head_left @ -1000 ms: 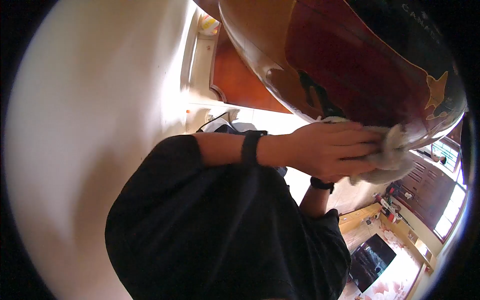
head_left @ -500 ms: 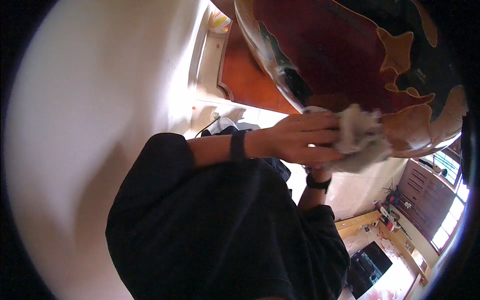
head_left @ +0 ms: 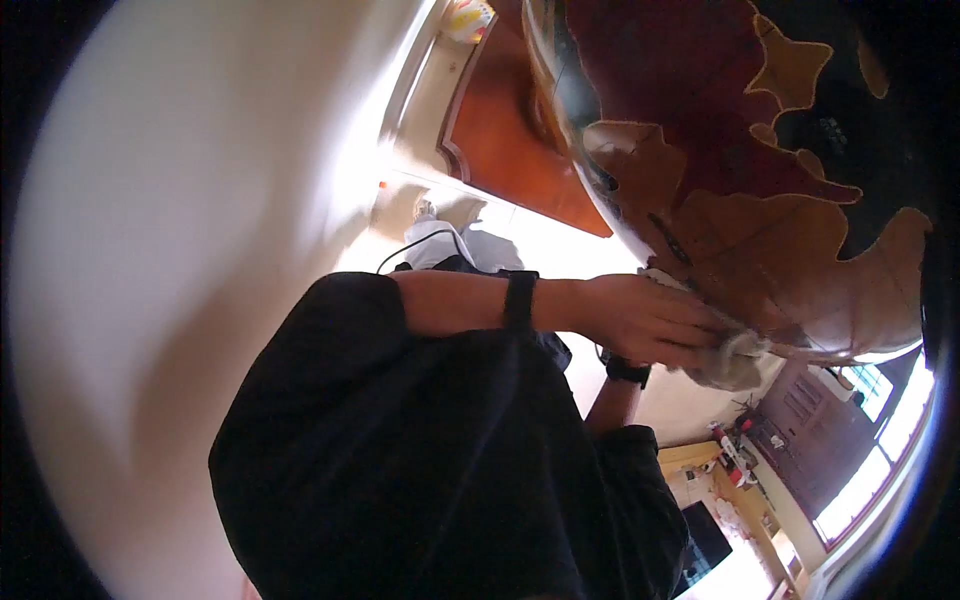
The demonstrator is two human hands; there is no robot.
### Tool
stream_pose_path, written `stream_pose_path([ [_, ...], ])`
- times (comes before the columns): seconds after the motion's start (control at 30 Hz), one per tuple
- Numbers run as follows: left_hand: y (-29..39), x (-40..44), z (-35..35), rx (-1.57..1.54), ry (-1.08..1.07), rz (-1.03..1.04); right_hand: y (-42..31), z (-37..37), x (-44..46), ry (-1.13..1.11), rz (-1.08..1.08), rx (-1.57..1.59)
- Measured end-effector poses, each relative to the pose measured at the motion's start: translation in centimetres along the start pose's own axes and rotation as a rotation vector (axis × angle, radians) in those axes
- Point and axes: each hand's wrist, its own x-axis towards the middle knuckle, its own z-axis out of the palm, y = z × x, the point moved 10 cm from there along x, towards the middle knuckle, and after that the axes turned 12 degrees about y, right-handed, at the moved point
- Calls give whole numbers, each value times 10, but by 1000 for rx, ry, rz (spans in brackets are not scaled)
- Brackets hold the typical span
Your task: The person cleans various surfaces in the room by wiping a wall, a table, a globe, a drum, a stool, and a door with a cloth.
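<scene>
My left hand (head_left: 650,318) is closed on a crumpled, pale cloth (head_left: 738,360) and presses it against the lower edge of a large, glossy, rounded object (head_left: 800,260). That object has brown, dark red and dark green patches with thin golden outlines. My right hand is hidden behind the left one. Only its forearm and black wristband (head_left: 627,372) show, so I cannot see its fingers or whether it holds anything. A black band also circles my left wrist.
A pale wall (head_left: 180,250) rises along the left. Beyond my arms are a reddish-brown wooden panel (head_left: 515,130) and a whitish bag-like item (head_left: 440,245) with a dark cord. At lower right stand a dark screen (head_left: 705,540), wooden shelving (head_left: 760,510) and a brown cabinet (head_left: 815,440) near a window.
My left hand and the cloth have moved down along the rounded object, slightly to the right. More of its brown patches now show. The view has also shifted a little.
</scene>
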Motion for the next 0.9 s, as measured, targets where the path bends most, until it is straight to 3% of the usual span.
stream_pose_path([
  [0.1,-7,-60,22,74,-38,-7,36,-1,-33,-94,115,8],
  [0.27,-43,-132,21,229,-252,-374,100,13,-90,-291,331,106],
  [0.3,-48,-146,18,291,-183,-389,112,15,-97,-325,381,152],
  [0.33,-58,-158,20,241,-167,-541,118,22,-101,-382,403,194],
  [0.4,-76,-190,23,334,-91,-607,121,45,-103,-606,231,99],
  [0.5,-97,-236,21,410,-19,-891,148,88,-123,-725,407,245],
  [0.63,-114,-317,52,561,59,-1035,182,123,-153,-835,51,211],
  [0.67,-120,-338,58,546,92,-1111,196,134,-166,-846,57,252],
  [0.7,-126,-358,58,527,126,-1191,217,152,-186,-894,399,408],
  [0.77,-137,-403,64,451,184,-1366,213,171,-213,-992,-52,236],
  [0.9,-168,-480,39,637,388,-1418,223,233,-280,-1035,-258,253],
])
